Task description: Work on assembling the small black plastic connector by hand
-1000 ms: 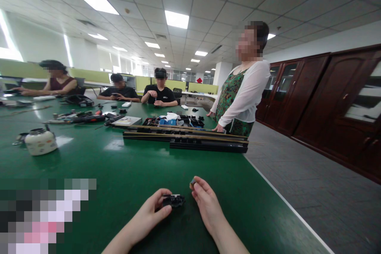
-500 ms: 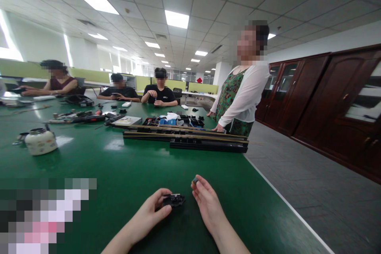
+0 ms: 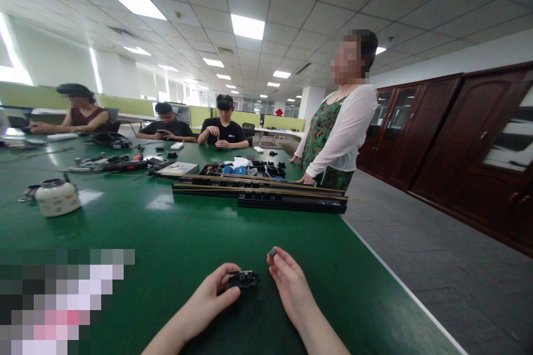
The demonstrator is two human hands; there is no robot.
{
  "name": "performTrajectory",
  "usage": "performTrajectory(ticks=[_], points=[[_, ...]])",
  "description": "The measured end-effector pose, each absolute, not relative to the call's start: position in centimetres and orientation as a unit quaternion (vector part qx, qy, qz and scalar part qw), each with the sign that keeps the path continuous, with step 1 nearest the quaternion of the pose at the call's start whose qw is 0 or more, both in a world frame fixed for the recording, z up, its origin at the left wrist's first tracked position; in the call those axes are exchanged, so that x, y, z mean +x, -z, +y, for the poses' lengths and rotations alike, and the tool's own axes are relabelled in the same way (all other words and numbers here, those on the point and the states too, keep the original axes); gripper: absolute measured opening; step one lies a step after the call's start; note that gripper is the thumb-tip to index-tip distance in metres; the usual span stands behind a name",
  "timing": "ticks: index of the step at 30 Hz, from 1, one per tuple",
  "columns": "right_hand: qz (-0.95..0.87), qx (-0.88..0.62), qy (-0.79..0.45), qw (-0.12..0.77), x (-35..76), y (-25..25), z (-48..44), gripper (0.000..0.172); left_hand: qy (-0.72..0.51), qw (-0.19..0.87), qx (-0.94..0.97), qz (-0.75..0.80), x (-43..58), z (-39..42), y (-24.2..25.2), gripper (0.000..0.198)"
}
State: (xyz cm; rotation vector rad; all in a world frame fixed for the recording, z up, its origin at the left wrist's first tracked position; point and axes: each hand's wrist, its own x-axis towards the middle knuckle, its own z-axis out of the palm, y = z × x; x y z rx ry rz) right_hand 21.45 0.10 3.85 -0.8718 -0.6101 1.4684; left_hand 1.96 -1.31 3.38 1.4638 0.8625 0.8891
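Jar: a white jar [image 3: 57,197] with a dark lid stands near the left edge of the counter [image 3: 166,233], which is green.
Seated people: 3 people sit at the far end of the counter, 1 at the far left corner [image 3: 81,113] and 2 in black shirts [image 3: 166,125] [image 3: 224,128] side by side.
Tools: loose tools and cables [image 3: 120,163] lie on the far left part of the counter, beyond the jar.
Left hand: the left hand [image 3: 208,297] comes in from the near edge. Its grip is closed, thumb and fingertips pinching the black part.
Black part: the black part [image 3: 242,279] is small and boxy. It sits just above the counter close to the near edge, between the 2 hands.
Right hand: the right hand [image 3: 291,288] is just right of the black part, not touching it. Its fingers are curled and its grip is closed at the fingertips on the small grey piece.
Small grey piece: the small grey piece [image 3: 272,252] is at the top of the right hand, above and right of the black part.
Rails: long black rails [image 3: 266,195] with thin rods on them lie across the middle of the counter and reach its right edge.
Standing person: a person in a white cardigan [image 3: 337,133] stands at the right edge and rests a hand [image 3: 307,179] on the counter by the rails.
Cabinets: dark wooden cabinets [image 3: 458,138] line the right wall.
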Motion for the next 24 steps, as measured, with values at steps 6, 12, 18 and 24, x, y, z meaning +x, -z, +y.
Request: performTrajectory(ticks=[6,12,18,24], points=[[-0.3,-0.383,-0.626,0.609,21.3,-3.8,0.0,0.035,-0.377,0.569,0.634,0.364,1.9,-1.2,-3.0,0.039],[-0.374,-0.387,-0.605,0.587,21.0,-3.4,-0.1,0.036,-0.374,0.575,0.632,0.36,2.0,-1.3,-3.3,0.04],[-0.457,-0.4,-0.581,0.542,20.5,-4.0,-0.7,0.037,-0.375,0.568,0.631,0.372,2.0,-1.3,-3.2,0.041],[-0.554,-0.437,-0.522,0.48,20.3,-3.8,-1.1,0.034,-0.379,0.567,0.628,0.374,2.0,-1.3,-3.2,0.038]])
